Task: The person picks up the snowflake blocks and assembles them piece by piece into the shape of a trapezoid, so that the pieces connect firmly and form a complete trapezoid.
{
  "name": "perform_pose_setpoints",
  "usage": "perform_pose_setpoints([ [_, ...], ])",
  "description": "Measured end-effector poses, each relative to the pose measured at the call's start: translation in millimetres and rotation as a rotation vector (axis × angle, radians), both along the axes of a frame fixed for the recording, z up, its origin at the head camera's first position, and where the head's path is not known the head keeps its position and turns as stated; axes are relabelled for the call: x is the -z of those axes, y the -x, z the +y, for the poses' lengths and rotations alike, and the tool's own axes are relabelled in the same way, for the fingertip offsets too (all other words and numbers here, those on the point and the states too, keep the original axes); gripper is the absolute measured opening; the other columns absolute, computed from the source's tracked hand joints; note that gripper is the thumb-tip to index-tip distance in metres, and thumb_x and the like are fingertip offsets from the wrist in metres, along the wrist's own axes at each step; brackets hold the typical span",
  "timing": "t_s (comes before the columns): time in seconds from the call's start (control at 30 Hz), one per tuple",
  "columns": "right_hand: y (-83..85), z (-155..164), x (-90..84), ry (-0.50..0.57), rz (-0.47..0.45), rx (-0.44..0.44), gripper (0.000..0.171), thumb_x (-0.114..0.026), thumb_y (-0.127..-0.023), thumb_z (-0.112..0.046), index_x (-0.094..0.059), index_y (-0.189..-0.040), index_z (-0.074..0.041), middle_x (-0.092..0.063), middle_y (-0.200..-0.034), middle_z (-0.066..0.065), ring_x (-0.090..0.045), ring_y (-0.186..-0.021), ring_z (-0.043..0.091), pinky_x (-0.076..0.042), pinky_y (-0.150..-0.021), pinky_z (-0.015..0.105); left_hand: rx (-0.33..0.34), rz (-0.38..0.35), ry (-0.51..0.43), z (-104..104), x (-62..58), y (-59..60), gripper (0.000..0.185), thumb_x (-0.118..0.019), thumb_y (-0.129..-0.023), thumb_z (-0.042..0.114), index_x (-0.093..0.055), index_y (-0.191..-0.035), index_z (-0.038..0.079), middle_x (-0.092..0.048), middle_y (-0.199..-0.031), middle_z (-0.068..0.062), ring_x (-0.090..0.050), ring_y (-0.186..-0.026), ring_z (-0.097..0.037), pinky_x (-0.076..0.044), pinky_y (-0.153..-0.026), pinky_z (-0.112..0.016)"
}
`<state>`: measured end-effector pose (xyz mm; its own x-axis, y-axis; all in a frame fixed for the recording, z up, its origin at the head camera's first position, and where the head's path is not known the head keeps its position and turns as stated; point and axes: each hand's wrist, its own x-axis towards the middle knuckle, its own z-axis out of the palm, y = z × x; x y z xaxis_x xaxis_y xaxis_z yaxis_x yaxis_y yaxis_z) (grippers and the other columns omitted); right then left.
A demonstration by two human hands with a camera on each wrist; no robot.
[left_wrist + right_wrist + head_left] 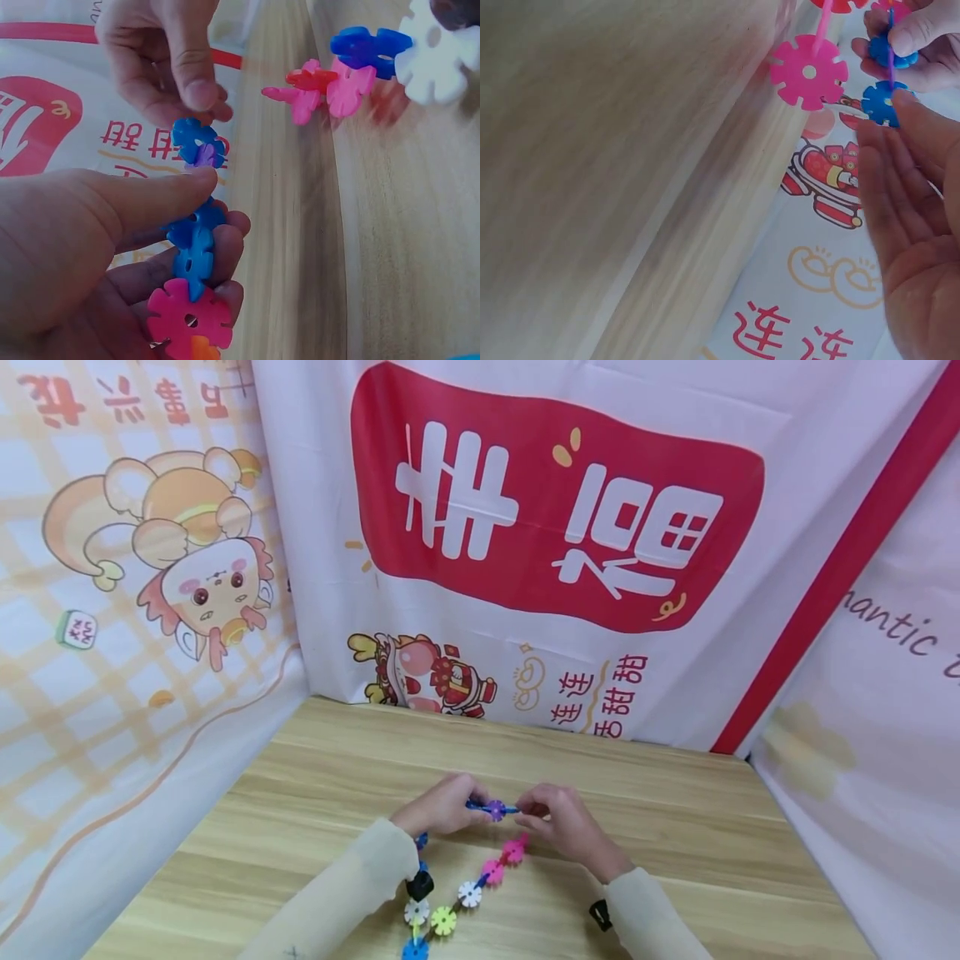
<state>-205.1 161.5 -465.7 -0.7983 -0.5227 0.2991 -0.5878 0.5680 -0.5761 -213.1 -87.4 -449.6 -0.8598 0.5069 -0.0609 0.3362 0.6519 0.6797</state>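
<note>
My left hand (444,806) grips one end of a chain of notched plastic flower discs, thumb over a small purple disc (497,811). Below the thumb, in the left wrist view, blue discs (193,259) and a pink disc (187,319) lie along the fingers. A blue disc (196,139) forms the chain's tip beyond the thumb. My right hand (566,822) is at that tip, its fingertips right at the blue disc's edge, fingers fairly straight in the right wrist view. Close by is a pink disc (808,73) at the chain's other end.
The chain curves back over the wooden table (675,827) through a white disc (470,894), a yellow disc (443,921) and a blue disc (415,949). Printed cloth (555,527) hangs behind the table, with more at both sides. Black bands sit near both wrists.
</note>
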Motion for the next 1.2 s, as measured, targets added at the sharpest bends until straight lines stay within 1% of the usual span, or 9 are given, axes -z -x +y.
perform_pose_setpoints([
  [0.13,-4.9,6,-0.8,-0.031,-0.104,0.035,0.013,-0.080,-0.095,-0.014,-0.078,-0.105,-0.007,-0.076,-0.095,-0.001,-0.068,-0.084,0.005,-0.060,-0.076,0.018,-0.015,-0.046,-0.014,-1,-0.8,0.0,0.005,-0.078,-0.097,0.023,-0.079,-0.101,0.021,-0.075,-0.093,0.005,-0.064,-0.080,-0.013,-0.054,-0.074,-0.028],
  [0.33,-17.1,13,-3.1,-0.056,-0.259,0.070,0.013,-0.076,-0.097,-0.016,-0.078,-0.104,-0.004,-0.075,-0.090,0.000,-0.066,-0.080,0.011,-0.058,-0.069,0.020,-0.025,-0.074,-0.017,-1,-1.5,1.9,0.004,-0.078,-0.097,0.024,-0.079,-0.100,0.021,-0.074,-0.093,0.006,-0.064,-0.082,-0.014,-0.055,-0.076,-0.030],
  [0.47,-23.8,12,0.7,-0.023,-0.360,0.092,0.016,-0.075,-0.099,-0.023,-0.078,-0.096,-0.008,-0.074,-0.082,0.003,-0.063,-0.069,0.013,-0.054,-0.057,0.021,-0.021,-0.071,-0.015,0,-0.8,3.0,0.004,-0.078,-0.096,0.024,-0.079,-0.099,0.021,-0.074,-0.094,0.005,-0.064,-0.083,-0.014,-0.055,-0.077,-0.031],
  [0.57,-28.0,8,5.1,0.007,-0.422,0.136,0.021,-0.076,-0.098,-0.029,-0.078,-0.091,-0.010,-0.074,-0.077,0.005,-0.060,-0.060,0.012,-0.049,-0.049,0.021,-0.010,-0.056,-0.002,1,-0.9,3.2,0.004,-0.078,-0.096,0.023,-0.079,-0.100,0.022,-0.075,-0.096,0.007,-0.065,-0.087,-0.012,-0.057,-0.084,-0.034],
  [0.63,-30.2,5,7.9,0.013,-0.450,0.167,0.023,-0.077,-0.097,-0.032,-0.077,-0.088,-0.011,-0.073,-0.074,0.005,-0.058,-0.058,0.012,-0.046,-0.047,0.020,-0.007,-0.053,0.006,2,-0.9,2.8,0.005,-0.078,-0.097,0.024,-0.079,-0.101,0.022,-0.076,-0.099,0.007,-0.066,-0.092,-0.011,-0.058,-0.091,-0.038],
  [0.77,-34.2,-1,11.9,0.014,-0.494,0.213,0.022,-0.080,-0.094,-0.031,-0.076,-0.084,-0.013,-0.072,-0.074,0.004,-0.058,-0.059,0.013,-0.045,-0.048,0.021,-0.005,-0.061,0.009,4,1.2,2.4,0.007,-0.079,-0.096,0.024,-0.079,-0.103,0.022,-0.076,-0.101,0.008,-0.067,-0.095,-0.011,-0.058,-0.096,-0.041],
  [0.87,-34.1,-4,14.3,0.033,-0.532,0.224,0.018,-0.079,-0.095,-0.026,-0.077,-0.085,-0.012,-0.073,-0.077,0.005,-0.061,-0.063,0.015,-0.048,-0.050,0.021,-0.008,-0.070,0.004,3,1.6,2.4,0.008,-0.079,-0.096,0.025,-0.078,-0.103,0.022,-0.076,-0.103,0.007,-0.067,-0.097,-0.012,-0.058,-0.097,-0.042],
  [1.03,-30.6,-6,17.2,0.112,-0.589,0.204,0.010,-0.078,-0.095,-0.015,-0.076,-0.092,-0.006,-0.076,-0.082,0.006,-0.069,-0.070,0.016,-0.060,-0.060,0.027,-0.009,-0.067,0.004,1,-1.1,2.1,0.007,-0.079,-0.096,0.024,-0.078,-0.103,0.023,-0.076,-0.104,0.006,-0.068,-0.098,-0.012,-0.058,-0.098,-0.043],
  [1.2,-28.4,-6,19.1,0.147,-0.609,0.186,0.009,-0.076,-0.096,-0.012,-0.076,-0.094,-0.004,-0.076,-0.084,0.007,-0.071,-0.072,0.016,-0.063,-0.067,0.031,0.005,-0.054,0.006,0,-0.5,2.4,0.005,-0.078,-0.096,0.023,-0.079,-0.102,0.022,-0.076,-0.104,0.007,-0.068,-0.100,-0.012,-0.058,-0.099,-0.042],
])
